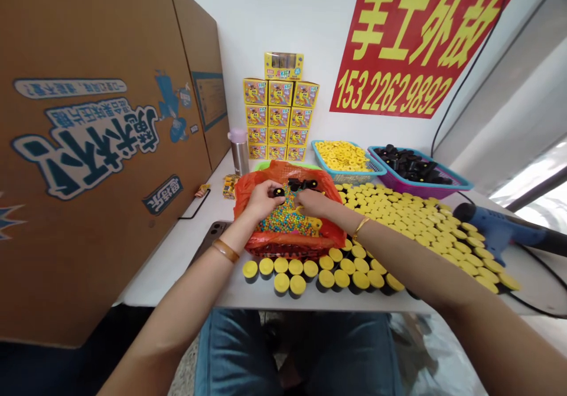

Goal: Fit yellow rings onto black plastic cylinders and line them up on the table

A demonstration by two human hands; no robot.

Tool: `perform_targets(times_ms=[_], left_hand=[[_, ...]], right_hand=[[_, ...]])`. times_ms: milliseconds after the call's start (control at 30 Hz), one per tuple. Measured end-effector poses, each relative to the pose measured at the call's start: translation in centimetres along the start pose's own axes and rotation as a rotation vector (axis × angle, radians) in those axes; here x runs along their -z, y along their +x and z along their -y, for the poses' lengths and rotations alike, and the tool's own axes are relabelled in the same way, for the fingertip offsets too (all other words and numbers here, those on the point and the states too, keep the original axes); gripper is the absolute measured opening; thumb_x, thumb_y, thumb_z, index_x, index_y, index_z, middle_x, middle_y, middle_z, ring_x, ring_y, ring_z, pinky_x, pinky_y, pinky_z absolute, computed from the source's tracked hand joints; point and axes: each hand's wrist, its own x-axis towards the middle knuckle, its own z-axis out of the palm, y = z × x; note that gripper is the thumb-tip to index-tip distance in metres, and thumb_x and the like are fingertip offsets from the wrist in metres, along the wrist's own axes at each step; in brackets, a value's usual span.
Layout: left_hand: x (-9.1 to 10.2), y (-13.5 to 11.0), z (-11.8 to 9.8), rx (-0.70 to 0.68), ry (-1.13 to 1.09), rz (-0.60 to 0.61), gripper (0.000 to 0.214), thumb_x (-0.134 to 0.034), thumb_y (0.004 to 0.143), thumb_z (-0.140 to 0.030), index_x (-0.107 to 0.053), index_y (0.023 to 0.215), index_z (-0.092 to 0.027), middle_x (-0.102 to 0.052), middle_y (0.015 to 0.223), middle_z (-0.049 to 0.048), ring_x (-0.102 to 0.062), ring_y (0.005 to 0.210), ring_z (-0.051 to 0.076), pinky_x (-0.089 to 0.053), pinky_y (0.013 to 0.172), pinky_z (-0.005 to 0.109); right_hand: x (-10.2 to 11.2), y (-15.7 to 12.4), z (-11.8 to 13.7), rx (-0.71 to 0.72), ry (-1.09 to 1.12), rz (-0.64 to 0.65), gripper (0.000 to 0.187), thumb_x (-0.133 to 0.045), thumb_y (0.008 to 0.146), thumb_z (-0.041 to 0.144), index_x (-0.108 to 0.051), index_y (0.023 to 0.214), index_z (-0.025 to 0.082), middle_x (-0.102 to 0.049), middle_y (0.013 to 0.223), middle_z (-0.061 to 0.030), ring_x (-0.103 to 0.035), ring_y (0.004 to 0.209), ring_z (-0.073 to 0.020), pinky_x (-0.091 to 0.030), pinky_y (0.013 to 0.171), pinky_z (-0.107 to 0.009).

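Observation:
My left hand (261, 200) is closed round a small black cup (278, 192) with a yellow spot on it, held over an orange bag (248, 195) full of small coloured candies (286, 219). My right hand (312, 202) is pinched just to the right of the cup, above the candies; what its fingers hold is too small to name. More black cups (301, 183) lie at the back of the bag. Each wrist wears a bangle.
Rows of yellow-lidded black cups (398, 219) cover the table to the right and front. A blue basket of yellow lids (343, 157) and a purple basket of black cups (414, 166) stand behind. A blue glue gun (491, 225) lies right. Stacked yellow boxes (279, 115), a flask (240, 151), a phone (212, 234) and a big cardboard box (88, 148) are at the left.

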Motion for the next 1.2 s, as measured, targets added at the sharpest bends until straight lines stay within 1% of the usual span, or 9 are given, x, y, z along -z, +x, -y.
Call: perform_targets(times_ms=[133, 267, 400, 533, 633, 767, 967, 1067, 1200], left_hand=[[0.0, 0.1, 0.0, -0.040, 0.058, -0.004, 0.031, -0.077, 0.060, -0.012, -0.069, 0.090, -0.015, -0.070, 0.088, 0.0036, -0.063, 0.079, 0.015, -0.051, 0.079, 0.032], [0.1, 0.0, -0.1, -0.043, 0.095, 0.000, 0.031, -0.078, 0.061, -0.012, -0.070, 0.090, -0.014, -0.071, 0.091, 0.0053, -0.063, 0.079, 0.016, -0.052, 0.079, 0.033], [0.0, -0.2, -0.3, -0.021, 0.074, 0.052, 0.035, -0.081, 0.058, -0.011, -0.072, 0.091, -0.014, -0.071, 0.084, 0.0039, -0.062, 0.074, 0.016, -0.052, 0.076, 0.034], [-0.2, -0.4, -0.7, -0.058, 0.005, 0.051, 0.052, -0.085, 0.050, -0.007, -0.066, 0.098, -0.015, -0.068, 0.077, 0.0006, -0.063, 0.074, 0.016, -0.053, 0.076, 0.034], [-0.4, -0.8, -1.2, -0.095, -0.040, 0.030, 0.057, -0.084, 0.051, -0.005, -0.058, 0.100, -0.018, -0.066, 0.075, -0.0023, -0.064, 0.072, 0.015, -0.053, 0.075, 0.032], [-0.5, -1.2, -1.9, -0.096, -0.105, 0.055, 0.060, -0.085, 0.053, -0.009, -0.051, 0.102, -0.020, -0.063, 0.072, -0.0045, -0.064, 0.071, 0.014, -0.052, 0.073, 0.031], [-0.4, -1.2, -1.8, -0.116, -0.158, 0.049, 0.067, -0.086, 0.052, -0.012, -0.049, 0.107, -0.022, -0.064, 0.077, -0.0035, -0.064, 0.074, 0.014, -0.052, 0.073, 0.029], [-0.4, -1.3, -1.7, -0.130, -0.153, 0.066, 0.069, -0.085, 0.057, -0.015, -0.050, 0.116, -0.023, -0.063, 0.077, -0.0033, -0.064, 0.073, 0.014, -0.052, 0.069, 0.028], [-0.3, -1.4, -1.7, -0.175, -0.142, 0.094, 0.066, -0.081, 0.063, -0.018, -0.053, 0.122, -0.022, -0.064, 0.081, -0.0007, -0.064, 0.072, 0.014, -0.052, 0.066, 0.026]], right_hand=[[0.4, -0.8, -1.1, -0.086, 0.331, -0.185, 0.004, -0.068, 0.074, 0.016, -0.070, 0.074, 0.013, -0.070, 0.076, -0.0065, -0.064, 0.073, -0.0171, -0.046, 0.066, -0.025], [0.6, -1.4, -1.6, -0.281, 0.906, -0.163, 0.015, -0.071, 0.077, 0.026, -0.071, 0.071, 0.012, -0.066, 0.062, -0.0052, -0.060, 0.057, -0.0136, -0.050, 0.058, -0.026], [0.7, -1.6, -0.4, -0.382, 1.223, -0.277, 0.017, -0.082, 0.068, 0.026, -0.072, 0.073, 0.014, -0.064, 0.057, -0.0019, -0.057, 0.050, -0.0108, -0.052, 0.053, -0.025], [1.0, -1.4, 1.5, -0.382, 1.499, -0.374, 0.020, -0.084, 0.066, 0.023, -0.069, 0.076, 0.015, -0.062, 0.057, 0.0011, -0.055, 0.048, -0.0086, -0.052, 0.051, -0.023], [1.2, -1.2, 2.4, -0.379, 1.416, -0.502, 0.016, -0.078, 0.072, 0.027, -0.066, 0.073, 0.016, -0.060, 0.054, 0.0009, -0.055, 0.048, -0.0104, -0.051, 0.052, -0.024], [1.2, -1.5, 2.8, -0.219, 0.921, -0.768, 0.010, -0.069, 0.077, 0.026, -0.068, 0.074, 0.016, -0.068, 0.067, -0.0029, -0.062, 0.060, -0.0141, -0.049, 0.060, -0.026], [1.5, -2.7, 3.5, -0.030, 0.506, -0.805, 0.016, -0.059, 0.087, 0.023, -0.075, 0.088, 0.018, -0.074, 0.084, -0.0073, -0.066, 0.076, -0.0187, -0.047, 0.071, -0.030], [1.3, -2.7, 3.5, 0.039, 0.516, -0.748, 0.017, -0.061, 0.088, 0.026, -0.077, 0.088, 0.021, -0.075, 0.088, -0.0062, -0.067, 0.081, -0.0191, -0.049, 0.076, -0.032], [0.6, -2.0, 3.0, 0.046, 0.810, -0.719, 0.014, -0.068, 0.083, 0.031, -0.078, 0.084, 0.023, -0.076, 0.089, -0.0052, -0.068, 0.084, -0.0194, -0.052, 0.079, -0.034]])
